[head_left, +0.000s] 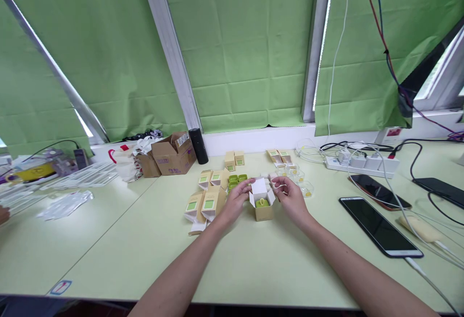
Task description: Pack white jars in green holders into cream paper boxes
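Note:
A small kraft-brown cardboard box (264, 213) stands upright on the table in front of me, its white-lined flaps raised. Inside it sits a green item (261, 203) with a small loop on top. My left hand (237, 200) is closed at the box's left flap, thumb and fingers at its edge. On the right side, my right hand (292, 198) has its fingertips pinched together beside the right flap; what lies between them is too small to make out. Left of the box are open brown cartons (213, 202) and several green items (234, 180).
Clear plastic pieces (307, 189) lie behind my right hand. Phones (380, 225), charging cables and a white power strip (362, 164) occupy the right. A larger cardboard box (174, 155) and a black cylinder (198, 146) stand at the back. Another person's hand (4, 214) shows at far left.

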The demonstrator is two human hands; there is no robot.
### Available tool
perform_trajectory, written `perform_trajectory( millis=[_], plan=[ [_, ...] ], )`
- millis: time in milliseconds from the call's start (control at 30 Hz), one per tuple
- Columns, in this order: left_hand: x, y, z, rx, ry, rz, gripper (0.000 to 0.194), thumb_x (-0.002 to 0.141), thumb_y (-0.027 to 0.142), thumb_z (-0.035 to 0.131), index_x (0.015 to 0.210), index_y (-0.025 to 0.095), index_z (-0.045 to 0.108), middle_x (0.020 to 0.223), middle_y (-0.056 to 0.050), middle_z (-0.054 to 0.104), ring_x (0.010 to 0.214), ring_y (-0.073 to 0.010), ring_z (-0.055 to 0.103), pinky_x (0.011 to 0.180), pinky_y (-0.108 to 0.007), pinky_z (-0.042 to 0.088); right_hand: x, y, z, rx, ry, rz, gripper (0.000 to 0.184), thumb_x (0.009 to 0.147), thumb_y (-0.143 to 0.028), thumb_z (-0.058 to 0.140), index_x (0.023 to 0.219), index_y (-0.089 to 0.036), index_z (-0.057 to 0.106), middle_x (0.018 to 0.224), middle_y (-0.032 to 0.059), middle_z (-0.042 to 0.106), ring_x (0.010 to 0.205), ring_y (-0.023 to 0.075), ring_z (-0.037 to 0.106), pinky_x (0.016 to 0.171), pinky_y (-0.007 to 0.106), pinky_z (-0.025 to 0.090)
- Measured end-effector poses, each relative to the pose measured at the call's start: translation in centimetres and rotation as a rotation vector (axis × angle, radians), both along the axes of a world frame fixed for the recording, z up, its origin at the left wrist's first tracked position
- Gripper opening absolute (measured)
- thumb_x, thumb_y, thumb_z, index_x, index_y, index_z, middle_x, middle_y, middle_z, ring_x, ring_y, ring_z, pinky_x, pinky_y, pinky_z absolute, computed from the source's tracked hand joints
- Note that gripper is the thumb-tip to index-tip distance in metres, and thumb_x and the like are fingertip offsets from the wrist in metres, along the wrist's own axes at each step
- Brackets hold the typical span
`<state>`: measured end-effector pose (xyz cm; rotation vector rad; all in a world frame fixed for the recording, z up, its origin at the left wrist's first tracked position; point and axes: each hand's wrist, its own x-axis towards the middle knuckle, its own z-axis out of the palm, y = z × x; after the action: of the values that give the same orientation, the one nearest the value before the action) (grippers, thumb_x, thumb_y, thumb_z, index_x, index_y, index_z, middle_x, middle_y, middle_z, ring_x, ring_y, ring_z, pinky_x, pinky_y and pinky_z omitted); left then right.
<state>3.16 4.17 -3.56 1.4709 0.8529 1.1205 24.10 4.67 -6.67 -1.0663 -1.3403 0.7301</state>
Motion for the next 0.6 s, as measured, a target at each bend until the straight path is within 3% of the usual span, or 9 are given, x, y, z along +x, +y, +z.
perform_trajectory(
  millis=[233,600],
  plan=[
    [0.3,-0.3,-0.2,0.024,0.011,-0.004,0.048,0.089,0.03,0.07,0.134,0.02,0.057,0.127,-0.015,0.074,0.117,-0.0266,0.07,0.101,-0.038,0.052,0.0,0.2,0.0,-0.066,0.052,0.053,0.033,0.077,-0.04,0.064,0.105,-0.021,0.066,0.095,0.0048,0.064,0.063,0.0153,0.055,0.055,0.029,0.045],
    [0.8,-1.1,-0.5,0.03,0.065,-0.012,0.057,0.092,0.043,0.075,0.139,0.024,0.05,0.129,-0.013,0.072,0.113,-0.0248,0.069,0.098,-0.036,0.049,-0.1,0.1,-0.1,-0.093,0.069,0.089,0.036,0.074,-0.034,0.06,0.107,-0.021,0.063,0.093,0.0017,0.062,0.059,0.013,0.054,0.053,0.028,0.044]
  ],
)
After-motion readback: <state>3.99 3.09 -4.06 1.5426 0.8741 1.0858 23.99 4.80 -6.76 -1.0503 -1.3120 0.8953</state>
